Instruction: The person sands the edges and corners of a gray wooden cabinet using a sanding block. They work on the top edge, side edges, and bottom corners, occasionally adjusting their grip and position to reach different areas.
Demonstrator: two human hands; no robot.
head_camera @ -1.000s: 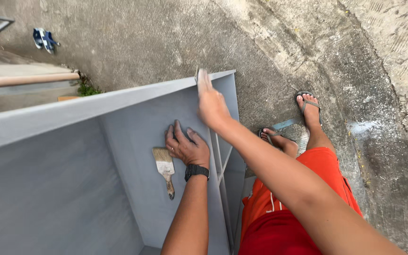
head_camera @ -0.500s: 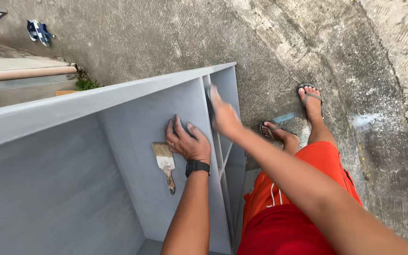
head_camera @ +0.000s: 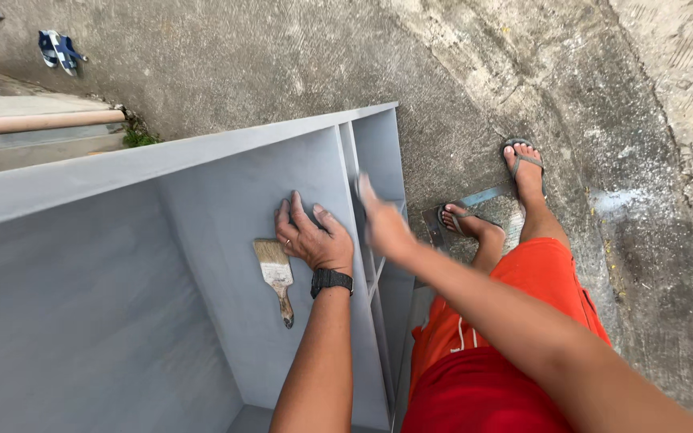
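Note:
A grey painted cabinet [head_camera: 202, 160] lies on its side in front of me. My left hand [head_camera: 313, 236], with a black watch on the wrist, rests flat with spread fingers on the inner grey panel. A paintbrush [head_camera: 275, 277] with pale bristles lies on that panel just left of the hand, not held. My right hand [head_camera: 382, 224] is blurred, with fingers extended along the thin divider edge [head_camera: 354, 192] of the cabinet, holding nothing that I can see.
I wear orange shorts [head_camera: 483, 353] and flip-flops; my feet [head_camera: 491, 216] stand on rough concrete right of the cabinet. A metal square [head_camera: 475, 199] lies by my feet. A pair of blue sandals [head_camera: 58, 50] and a pipe [head_camera: 42, 122] are at the far left.
My right hand has slid down from the cabinet's top corner along the divider edge toward me. The left hand and paintbrush have stayed in place.

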